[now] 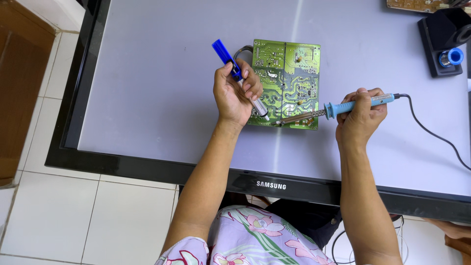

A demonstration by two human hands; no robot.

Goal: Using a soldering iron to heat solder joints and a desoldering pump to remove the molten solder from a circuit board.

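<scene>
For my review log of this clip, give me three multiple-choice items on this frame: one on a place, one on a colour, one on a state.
1. Where does the green circuit board lie?
A. on the tiled floor
B. on the flat screen panel
C. on the person's lap

2. What colour is the soldering iron handle?
A. light blue
B. red
C. yellow

3. How is the desoldering pump held?
A. lying loose on the panel
B. gripped in the left hand
C. gripped in the right hand

Answers: 1 B, the board rests on the grey panel inside its black frame. 2 A, the grip shows light blue. 3 B, the left hand's fingers wrap its barrel.
</scene>
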